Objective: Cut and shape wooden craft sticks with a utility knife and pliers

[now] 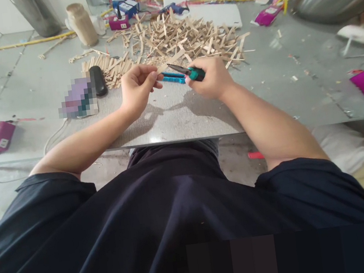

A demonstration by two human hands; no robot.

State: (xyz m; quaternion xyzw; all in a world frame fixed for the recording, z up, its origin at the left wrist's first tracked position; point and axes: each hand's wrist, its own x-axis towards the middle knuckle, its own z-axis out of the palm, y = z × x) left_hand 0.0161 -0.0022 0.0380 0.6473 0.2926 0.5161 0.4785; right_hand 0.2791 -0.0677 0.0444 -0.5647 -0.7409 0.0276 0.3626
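Head view: left hand (138, 88), half-curled, pinches 1 stick (162, 68); right hand (212, 76), closed, grips 1 pair of pliers (188, 71).

Pale wooden stick (162, 68), slanted, in left fingers (150, 79); green-handled pliers (187, 70), dark nose pointing left, in right fingers (196, 83).

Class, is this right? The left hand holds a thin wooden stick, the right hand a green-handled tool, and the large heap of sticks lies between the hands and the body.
No: in the head view, the large heap of sticks lies beyond the left hand and right hand, not nearer the body. The rest is right.
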